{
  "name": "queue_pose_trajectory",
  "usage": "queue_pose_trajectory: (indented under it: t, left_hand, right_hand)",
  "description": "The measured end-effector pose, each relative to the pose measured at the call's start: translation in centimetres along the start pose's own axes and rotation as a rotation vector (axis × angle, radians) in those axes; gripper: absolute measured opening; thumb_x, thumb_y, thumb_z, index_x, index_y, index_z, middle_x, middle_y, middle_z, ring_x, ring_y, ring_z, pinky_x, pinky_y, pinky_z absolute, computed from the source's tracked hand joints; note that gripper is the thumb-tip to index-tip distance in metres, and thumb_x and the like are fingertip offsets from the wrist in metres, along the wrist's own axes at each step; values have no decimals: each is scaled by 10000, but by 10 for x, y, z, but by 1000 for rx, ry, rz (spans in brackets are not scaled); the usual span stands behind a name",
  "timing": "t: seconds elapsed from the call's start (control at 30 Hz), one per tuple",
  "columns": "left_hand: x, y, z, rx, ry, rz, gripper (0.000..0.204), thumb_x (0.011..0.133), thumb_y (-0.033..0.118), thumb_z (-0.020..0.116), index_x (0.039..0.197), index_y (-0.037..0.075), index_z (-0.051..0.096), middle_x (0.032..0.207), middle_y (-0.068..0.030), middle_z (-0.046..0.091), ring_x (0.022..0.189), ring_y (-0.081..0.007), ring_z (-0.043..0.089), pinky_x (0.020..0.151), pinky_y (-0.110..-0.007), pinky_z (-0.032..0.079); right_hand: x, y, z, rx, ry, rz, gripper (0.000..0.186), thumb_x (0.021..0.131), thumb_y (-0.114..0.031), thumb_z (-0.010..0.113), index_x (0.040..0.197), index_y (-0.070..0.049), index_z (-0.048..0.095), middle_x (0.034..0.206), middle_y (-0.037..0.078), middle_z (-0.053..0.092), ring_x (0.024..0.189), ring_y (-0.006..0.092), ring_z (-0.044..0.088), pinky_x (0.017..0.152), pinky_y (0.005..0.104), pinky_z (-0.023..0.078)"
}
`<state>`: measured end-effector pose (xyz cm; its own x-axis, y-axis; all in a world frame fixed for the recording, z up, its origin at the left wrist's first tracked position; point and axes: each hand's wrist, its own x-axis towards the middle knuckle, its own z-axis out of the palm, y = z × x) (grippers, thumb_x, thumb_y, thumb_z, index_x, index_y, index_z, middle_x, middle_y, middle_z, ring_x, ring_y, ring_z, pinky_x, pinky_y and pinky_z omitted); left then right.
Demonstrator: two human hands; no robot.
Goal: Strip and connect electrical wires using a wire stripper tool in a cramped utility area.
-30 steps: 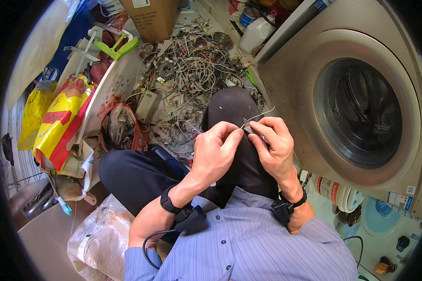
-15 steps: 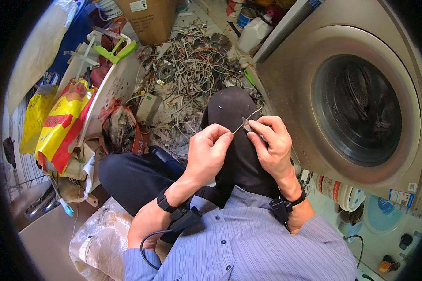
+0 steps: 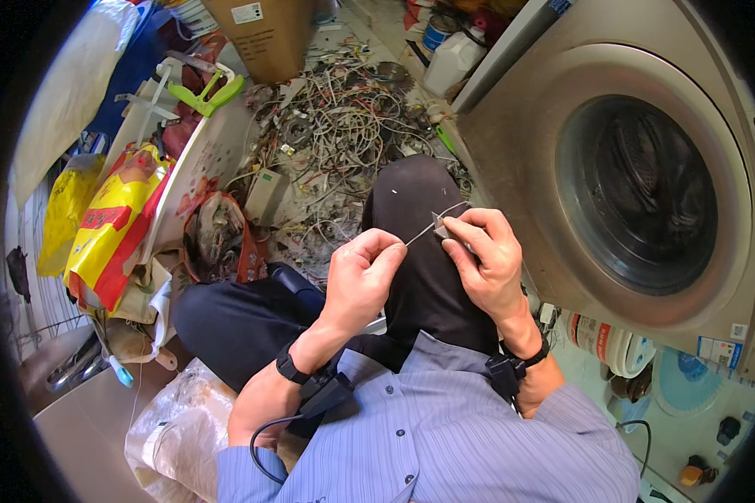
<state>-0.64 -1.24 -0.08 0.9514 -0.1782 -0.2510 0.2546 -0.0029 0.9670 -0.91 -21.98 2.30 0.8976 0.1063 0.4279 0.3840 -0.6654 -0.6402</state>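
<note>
Wire (image 3: 419, 234) runs from left fingers (image 3: 386, 244) past right fingers (image 3: 467, 231).

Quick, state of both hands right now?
Left hand: closed, pinching a thin wire.
Right hand: closed, pinching a small metal blade at the wire.

The floor (image 3: 658, 440) is carrying a tangled heap of wires (image 3: 352, 117), with a small box (image 3: 266, 197) lying at its left edge and a carton (image 3: 264, 42) standing at its far end. To the right, a jug (image 3: 453, 65), a washing machine (image 3: 512, 159), a bucket (image 3: 617, 345) and a basin (image 3: 688, 386) are resting.
</note>
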Motion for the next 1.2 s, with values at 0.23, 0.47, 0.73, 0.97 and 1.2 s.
queue_pose_trajectory:
  t: [0.23, 0.47, 0.73, 0.97, 1.2]
  left_hand:
    - [4, 12, 7, -46, -7, -93, 156, 962, 113, 654, 916, -32, 688, 768, 29, 652, 705, -27, 548, 628, -222, 451]
    - [6, 11, 0, -270, -21, -177, 164, 977, 155, 662, 951, -1, 702, 745, 51, 624, 646, -19, 515, 580, -205, 412]
    - [-1, 13, -14, -532, -127, -183, 172, 989, 193, 674, 947, 26, 687, 642, 58, 552, 490, -24, 400, 445, -198, 287]
    - [-16, 21, -33, -619, -162, -147, 207, 1010, 215, 647, 966, 17, 688, 659, 33, 567, 514, -35, 420, 471, -204, 303]
    - [-25, 21, -56, -645, -44, -183, 200, 1040, 202, 584, 1029, 29, 683, 710, 12, 618, 554, -23, 451, 493, -196, 318]
  right_hand:
    - [-1, 0, 1, 118, -56, -6, 305, 767, -15, 800, 1063, -22, 729, 1001, 121, 657, 892, 284, 650, 780, 352, 527]
    - [-1, -14, -9, 434, -92, 393, 300, 817, -60, 808, 1099, -11, 717, 1004, 64, 649, 882, 144, 624, 781, 265, 498]
    - [32, -41, -8, 802, -322, 828, 212, 936, -159, 727, 1075, 0, 724, 771, -30, 634, 646, 35, 527, 564, 204, 403]
    - [50, -50, 32, 937, -411, 711, 126, 945, -146, 714, 939, -22, 695, 776, 19, 676, 629, 51, 539, 559, 213, 417]
    - [49, -53, 67, 1024, -347, 733, 196, 933, -182, 741, 892, 1, 682, 722, 38, 632, 589, 104, 540, 527, 246, 413]
